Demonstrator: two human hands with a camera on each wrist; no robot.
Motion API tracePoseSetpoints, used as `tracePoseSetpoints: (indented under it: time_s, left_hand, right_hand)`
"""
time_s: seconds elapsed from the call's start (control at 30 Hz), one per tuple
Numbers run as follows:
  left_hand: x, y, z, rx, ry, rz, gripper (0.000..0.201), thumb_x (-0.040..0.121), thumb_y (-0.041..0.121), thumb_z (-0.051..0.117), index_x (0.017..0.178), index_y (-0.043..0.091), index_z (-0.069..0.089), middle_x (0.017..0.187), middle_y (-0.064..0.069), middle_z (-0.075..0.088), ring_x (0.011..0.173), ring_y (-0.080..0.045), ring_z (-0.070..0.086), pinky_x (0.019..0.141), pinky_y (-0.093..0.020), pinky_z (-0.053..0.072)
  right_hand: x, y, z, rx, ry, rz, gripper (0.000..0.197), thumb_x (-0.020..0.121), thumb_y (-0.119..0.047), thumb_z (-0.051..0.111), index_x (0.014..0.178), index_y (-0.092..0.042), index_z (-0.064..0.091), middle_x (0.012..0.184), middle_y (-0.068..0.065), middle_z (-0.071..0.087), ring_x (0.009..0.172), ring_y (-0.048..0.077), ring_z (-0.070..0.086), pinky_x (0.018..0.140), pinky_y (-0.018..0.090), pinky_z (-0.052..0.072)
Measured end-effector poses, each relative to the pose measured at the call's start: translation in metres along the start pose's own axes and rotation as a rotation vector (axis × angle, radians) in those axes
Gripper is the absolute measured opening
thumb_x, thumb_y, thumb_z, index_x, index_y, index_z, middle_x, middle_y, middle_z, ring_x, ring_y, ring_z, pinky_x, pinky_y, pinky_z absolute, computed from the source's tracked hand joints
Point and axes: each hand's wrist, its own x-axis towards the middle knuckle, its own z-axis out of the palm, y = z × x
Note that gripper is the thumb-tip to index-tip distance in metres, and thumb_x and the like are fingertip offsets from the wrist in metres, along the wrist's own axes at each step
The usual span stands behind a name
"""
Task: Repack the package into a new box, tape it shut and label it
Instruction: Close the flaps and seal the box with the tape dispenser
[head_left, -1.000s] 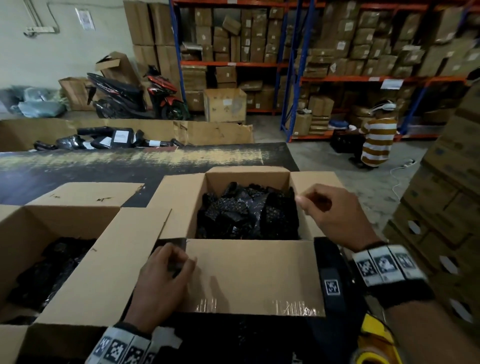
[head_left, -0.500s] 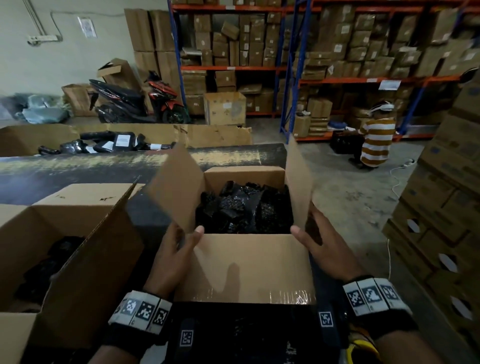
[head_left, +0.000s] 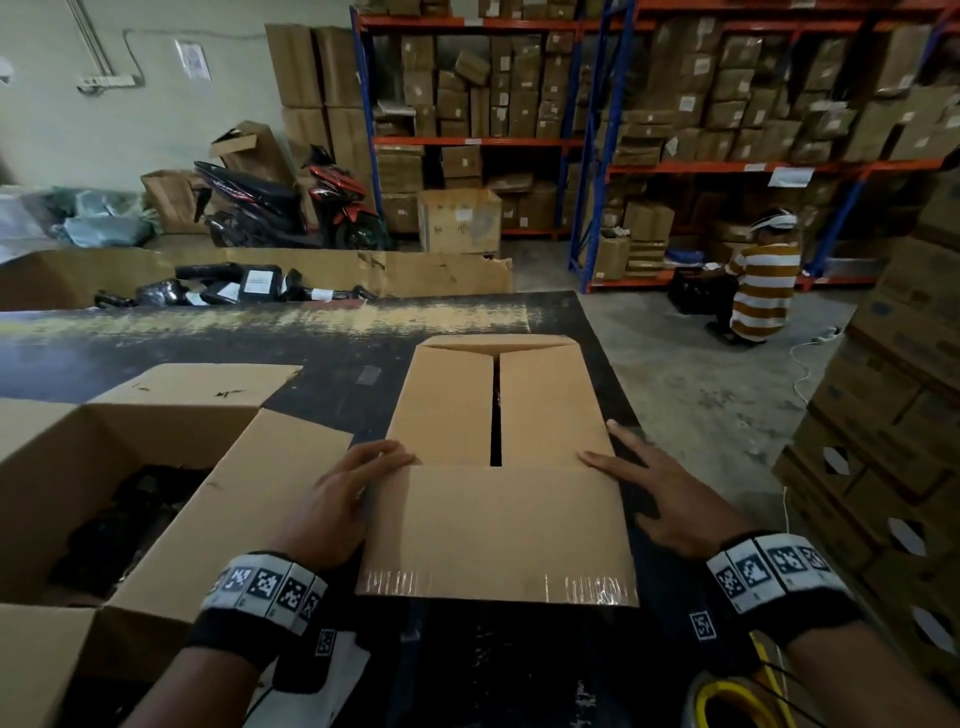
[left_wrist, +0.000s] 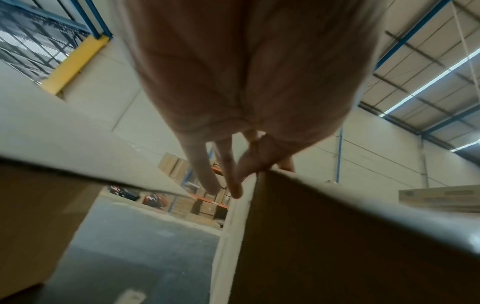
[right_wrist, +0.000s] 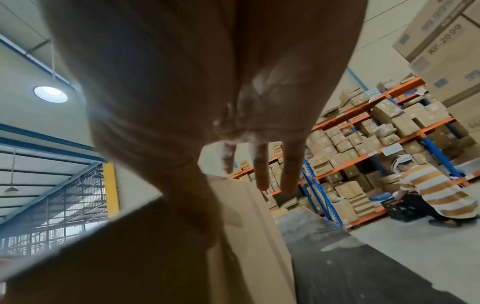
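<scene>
A brown cardboard box (head_left: 493, 525) stands on the dark table (head_left: 218, 338) in front of me, its two side flaps (head_left: 447, 405) folded flat with a narrow gap between them; the near flap hangs down toward me. My left hand (head_left: 358, 478) rests with straight fingers on the box's left top corner, thumb on the flap edge (left_wrist: 262, 174). My right hand (head_left: 634, 467) lies flat against the right top corner (right_wrist: 233, 195), fingers spread. The black packages inside are hidden under the flaps.
An open box (head_left: 130, 467) with dark packages stands at my left, its flap close to my left wrist. A yellow tape roll (head_left: 732, 701) shows at the bottom right. Stacked cartons (head_left: 883, 415) rise at the right. A person in a striped shirt (head_left: 763, 291) crouches by the shelving.
The box's two side flaps went from lying open, to upright, to folded flat over the black packages. Both hands moved to the near top corners of the box.
</scene>
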Motion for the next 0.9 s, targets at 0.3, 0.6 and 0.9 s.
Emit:
tracePoseSetpoints:
  time_s: [0.3, 0.6, 0.9]
  left_hand:
    - [0.005, -0.001, -0.018, -0.458, -0.047, -0.092, 0.026, 0.100, 0.039, 0.058, 0.119, 0.027, 0.072, 0.122, 0.024, 0.070, 0.118, 0.007, 0.060, 0.106, -0.030, 0.048]
    - [0.070, 0.029, 0.020, -0.323, 0.040, -0.471, 0.076, 0.098, 0.049, 0.058, 0.158, 0.045, 0.012, 0.165, -0.009, 0.028, 0.147, -0.035, 0.035, 0.118, -0.058, 0.033]
    - [0.056, 0.042, 0.023, -0.109, -0.074, -0.486, 0.067, 0.100, 0.059, 0.046, 0.158, 0.038, 0.020, 0.164, -0.011, 0.029, 0.143, -0.039, 0.041, 0.114, -0.054, 0.036]
  right_hand:
    - [-0.001, -0.008, -0.004, 0.591, 0.054, 0.020, 0.051, 0.097, -0.052, 0.055, 0.143, -0.030, 0.053, 0.160, -0.013, 0.034, 0.147, 0.006, 0.033, 0.117, 0.027, 0.028]
    - [0.062, -0.034, 0.006, 0.595, 0.312, 0.392, 0.087, 0.096, -0.043, 0.061, 0.161, -0.033, 0.004, 0.162, 0.002, 0.034, 0.145, 0.028, 0.040, 0.118, 0.048, 0.033]
    - [0.054, -0.054, 0.018, 0.507, 0.191, 0.478, 0.084, 0.100, -0.051, 0.048, 0.162, -0.026, -0.004, 0.164, 0.012, 0.029, 0.147, 0.037, 0.034, 0.119, 0.043, 0.026]
